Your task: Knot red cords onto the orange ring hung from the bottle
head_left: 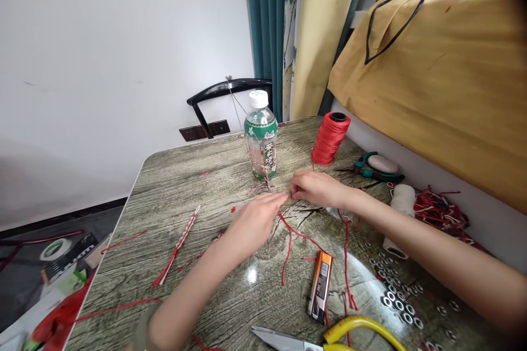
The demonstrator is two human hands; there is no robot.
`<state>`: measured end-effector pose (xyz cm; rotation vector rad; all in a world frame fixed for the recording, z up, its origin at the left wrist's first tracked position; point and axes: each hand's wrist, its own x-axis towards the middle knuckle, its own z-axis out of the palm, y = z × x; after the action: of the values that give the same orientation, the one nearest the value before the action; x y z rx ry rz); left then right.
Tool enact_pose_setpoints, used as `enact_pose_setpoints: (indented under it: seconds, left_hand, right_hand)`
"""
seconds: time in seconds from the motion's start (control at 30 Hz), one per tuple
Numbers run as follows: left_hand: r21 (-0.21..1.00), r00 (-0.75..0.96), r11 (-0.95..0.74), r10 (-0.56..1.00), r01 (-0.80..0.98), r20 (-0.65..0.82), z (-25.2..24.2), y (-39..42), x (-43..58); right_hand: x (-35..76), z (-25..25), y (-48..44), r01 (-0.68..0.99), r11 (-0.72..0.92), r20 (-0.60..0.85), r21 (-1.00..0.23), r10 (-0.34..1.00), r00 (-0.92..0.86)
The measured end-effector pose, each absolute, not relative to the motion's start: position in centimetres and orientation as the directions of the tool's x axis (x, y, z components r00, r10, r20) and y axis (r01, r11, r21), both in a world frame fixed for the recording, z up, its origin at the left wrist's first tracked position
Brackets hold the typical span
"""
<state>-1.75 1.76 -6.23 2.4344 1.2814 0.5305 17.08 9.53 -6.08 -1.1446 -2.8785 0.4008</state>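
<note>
My left hand (255, 222) and my right hand (315, 187) meet near the middle of the wood-grain table (181, 175), both pinching thin red cord (292, 233) just in front of a green-labelled water bottle (261, 136). Red and white strands are tied round the bottle's lower part and run to my fingertips. Loose ends of the red cord trail from my hands toward me. A finished red-and-white braid (178, 244) lies to the left of my left forearm.
A red thread spool (330, 138) stands behind my right hand, a white spool (399, 214) lies at the right. A lighter (320, 285), yellow-handled scissors (329, 337), several small metal rings (397, 296) and green pliers (376, 173) lie nearby. A black chair (222, 101) stands behind the table.
</note>
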Motion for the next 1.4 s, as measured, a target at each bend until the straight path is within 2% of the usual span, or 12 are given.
enact_pose_setpoints:
  seconds: [0.13,0.23,0.3,0.47,0.53,0.67,0.83,0.93,1.03,1.23,1.3,1.4]
  left_hand:
    - [0.321,0.623,-0.627,0.772,0.71,0.128,-9.0,2.0,-0.7]
    - [0.246,0.638,-0.644,0.761,0.724,0.118,-9.8,1.6,-0.8]
    - [0.212,0.646,-0.654,0.754,0.726,0.114,-10.0,1.3,-1.0]
    - [0.171,0.665,-0.67,0.741,0.722,0.096,-10.1,1.3,-1.1]
    - [0.167,0.669,-0.674,0.737,0.719,0.094,-10.1,1.3,-1.2]
    - [0.159,0.677,-0.681,0.731,0.714,0.09,-10.0,1.3,-1.2]
    - [0.158,0.675,-0.682,0.731,0.714,0.101,-10.2,1.2,-1.2]
    - [0.155,0.671,-0.677,0.735,0.72,0.091,-10.1,1.2,-1.3]
    - [0.165,0.672,-0.672,0.738,0.722,0.067,-9.6,1.3,-1.2]
    - [0.182,0.677,-0.682,0.73,0.708,0.099,-7.6,1.9,-1.4]
    - [0.194,0.645,-0.672,0.74,0.714,0.19,-6.6,1.9,-2.1]
    - [0.259,0.486,-0.595,0.787,0.761,0.381,-5.4,1.2,-3.8]
  right_hand:
    - [17.0,-5.9,9.0,0.66,0.737,-0.061,-0.144,0.659,-0.75]
    - [17.3,-5.9,8.8,0.679,0.715,-0.031,-0.166,0.685,-0.728]
    - [17.4,-5.8,8.9,0.673,0.693,-0.042,-0.257,0.688,-0.724]
    - [18.1,-5.1,10.1,0.538,0.563,-0.109,-0.628,0.62,-0.777]
    - [18.9,-4.4,10.7,0.512,0.448,-0.119,-0.733,0.656,-0.746]
    - [21.6,-2.1,11.5,0.425,0.177,-0.108,-0.888,0.818,-0.565]
    - [25.5,1.4,11.5,0.153,-0.064,-0.112,-0.986,0.937,-0.33]
    - [27.5,3.2,11.0,-0.053,-0.101,-0.077,-0.994,0.937,-0.341]
    - [28.9,4.5,10.0,-0.139,-0.136,-0.078,-0.981,0.929,-0.363]
    - [28.8,5.2,7.2,-0.11,-0.058,-0.03,-0.992,0.97,-0.241]
    - [28.0,4.6,6.5,-0.053,-0.073,-0.058,-0.996,0.968,-0.244]
    - [26.3,2.5,5.9,0.147,-0.068,-0.116,-0.987,0.93,-0.348]
